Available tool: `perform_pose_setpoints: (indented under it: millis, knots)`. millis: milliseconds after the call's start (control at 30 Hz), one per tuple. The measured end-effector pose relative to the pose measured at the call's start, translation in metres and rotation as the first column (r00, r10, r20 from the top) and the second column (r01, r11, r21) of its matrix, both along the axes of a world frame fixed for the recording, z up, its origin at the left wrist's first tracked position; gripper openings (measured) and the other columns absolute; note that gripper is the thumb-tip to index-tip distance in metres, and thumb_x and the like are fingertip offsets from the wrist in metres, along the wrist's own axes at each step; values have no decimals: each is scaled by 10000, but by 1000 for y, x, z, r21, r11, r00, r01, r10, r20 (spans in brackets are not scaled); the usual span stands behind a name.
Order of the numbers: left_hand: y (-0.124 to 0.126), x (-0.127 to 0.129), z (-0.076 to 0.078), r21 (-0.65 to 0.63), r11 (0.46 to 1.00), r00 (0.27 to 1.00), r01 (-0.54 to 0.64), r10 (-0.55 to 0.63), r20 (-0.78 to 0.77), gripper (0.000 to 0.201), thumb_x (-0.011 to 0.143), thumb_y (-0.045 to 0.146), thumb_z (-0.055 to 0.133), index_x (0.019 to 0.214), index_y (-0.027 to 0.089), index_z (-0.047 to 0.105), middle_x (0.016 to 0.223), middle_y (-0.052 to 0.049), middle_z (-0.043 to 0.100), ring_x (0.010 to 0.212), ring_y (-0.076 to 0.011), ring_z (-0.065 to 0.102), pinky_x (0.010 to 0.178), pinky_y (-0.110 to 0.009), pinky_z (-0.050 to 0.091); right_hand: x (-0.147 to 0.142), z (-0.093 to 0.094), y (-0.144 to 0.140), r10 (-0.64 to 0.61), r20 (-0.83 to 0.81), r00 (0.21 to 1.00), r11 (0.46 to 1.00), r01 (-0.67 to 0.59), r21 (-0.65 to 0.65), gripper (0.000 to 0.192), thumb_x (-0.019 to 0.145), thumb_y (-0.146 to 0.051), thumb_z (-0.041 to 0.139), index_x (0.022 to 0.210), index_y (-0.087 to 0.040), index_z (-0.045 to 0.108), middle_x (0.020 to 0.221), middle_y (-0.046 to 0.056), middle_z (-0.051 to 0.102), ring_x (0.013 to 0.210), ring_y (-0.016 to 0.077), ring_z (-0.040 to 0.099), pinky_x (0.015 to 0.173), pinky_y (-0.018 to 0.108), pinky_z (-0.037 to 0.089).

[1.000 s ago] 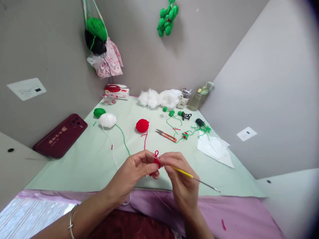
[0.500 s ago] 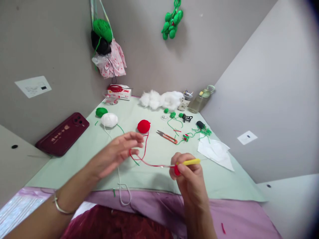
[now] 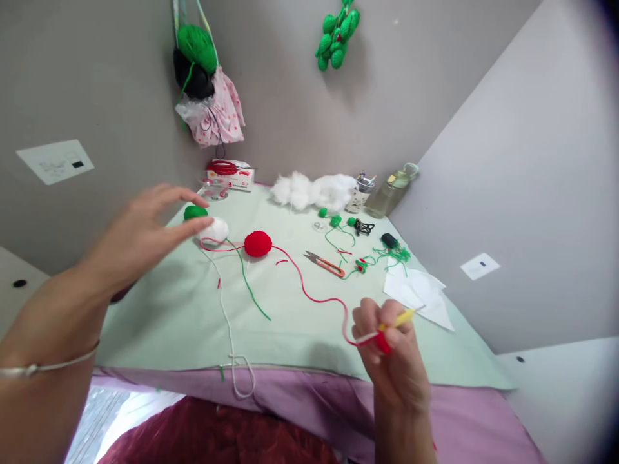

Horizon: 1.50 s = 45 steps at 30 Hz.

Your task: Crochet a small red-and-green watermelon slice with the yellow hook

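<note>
My right hand (image 3: 394,361) grips a yellow-handled crochet hook (image 3: 402,318) and a small red crocheted piece (image 3: 383,343) near the table's front edge. A red strand (image 3: 309,291) runs from that piece across the green mat to the red yarn ball (image 3: 258,243). My left hand (image 3: 140,235) is raised at the left with its fingers spread, and a loop of the red strand hangs from its fingertips near the white yarn ball (image 3: 215,229). A green yarn ball (image 3: 194,212) lies just behind the white one.
Orange-handled snips (image 3: 325,263) lie mid-table, with green crochet bits (image 3: 360,264) and white paper (image 3: 420,290) to the right. White stuffing (image 3: 314,189), a cup (image 3: 358,195) and a bottle (image 3: 387,193) stand at the back. Green crocheted pieces (image 3: 336,35) hang on the wall.
My left hand has let go of the red piece and swung up to the left, drawing out red yarn. The red ball rolled left. My right hand moved right with hook and piece.
</note>
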<state>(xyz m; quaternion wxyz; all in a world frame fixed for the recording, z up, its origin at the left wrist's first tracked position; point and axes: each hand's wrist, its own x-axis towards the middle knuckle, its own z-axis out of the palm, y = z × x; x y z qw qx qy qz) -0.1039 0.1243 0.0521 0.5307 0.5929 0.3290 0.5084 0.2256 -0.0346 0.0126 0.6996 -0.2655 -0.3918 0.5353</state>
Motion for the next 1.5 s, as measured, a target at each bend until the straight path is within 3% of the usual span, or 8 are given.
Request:
perform_pose_setpoints:
  millis: [133,333,667,800,967,1167,1300,1500]
  knots:
    - [-51,34,5,101,986,991,-131,131,12,167,964,316,679,1072,324,807,1309,75,752,1520,-338,438,1017,-385,540,-18,-1,6,-91,132,987,995,96,-32,118,781,-275,923,788,-238,811,634,-26,601,527,70,543,449,150,448]
    - [-108,98,-19,-171,863,841,475,-388,376,619,930,718,655,1404,320,672,1640,-100,512,1509,-420,450,1062,-530,579,-48,-3,5,-125,166,978,991,131,-27,86,819,-268,901,814,-248,818,715,-21,691,555,72,609,512,177,505]
    - [-90,126,-21,-253,963,917,94,15,399,401,1030,569,601,1135,220,767,1419,-96,648,1071,-212,641,770,-277,590,-46,-16,1,-330,293,897,943,329,56,65,878,-216,852,887,-267,812,769,-31,702,648,81,626,579,200,500]
    - [-107,121,-33,-346,863,890,367,-218,400,598,967,731,577,1300,255,715,1591,-137,526,1232,-330,632,815,-422,656,-46,-19,0,-417,308,855,908,409,92,106,893,-179,829,909,-282,808,810,-28,729,699,98,662,617,218,528]
    - [-103,138,-23,-427,826,785,367,-30,618,556,1032,696,473,1225,249,743,1473,-120,673,1489,-344,518,1151,-546,512,-61,-22,-5,-400,358,844,916,350,198,161,900,-150,810,956,-301,825,814,-19,751,758,119,685,654,229,543]
    - [-87,129,-36,-14,999,910,30,-22,414,759,1111,600,314,490,247,568,1023,-21,853,1479,-292,550,1346,-548,180,-56,-24,-4,-447,358,820,894,415,167,154,923,-177,799,1002,-305,831,827,-26,708,695,91,647,589,206,515]
    - [-97,120,-57,361,932,985,12,52,-165,556,1024,688,502,869,267,829,1386,-65,759,1572,-350,390,1349,-577,14,-50,-25,-4,-525,417,742,851,454,264,197,946,-163,763,1043,-320,833,856,-14,726,727,115,663,612,240,524]
    - [-114,131,-49,-285,916,957,282,-246,155,487,884,395,842,1346,296,725,945,-12,705,839,-188,661,834,-359,569,-54,-29,-11,-573,549,608,819,455,350,372,939,-82,734,1151,-376,817,945,17,761,871,171,700,705,300,550]
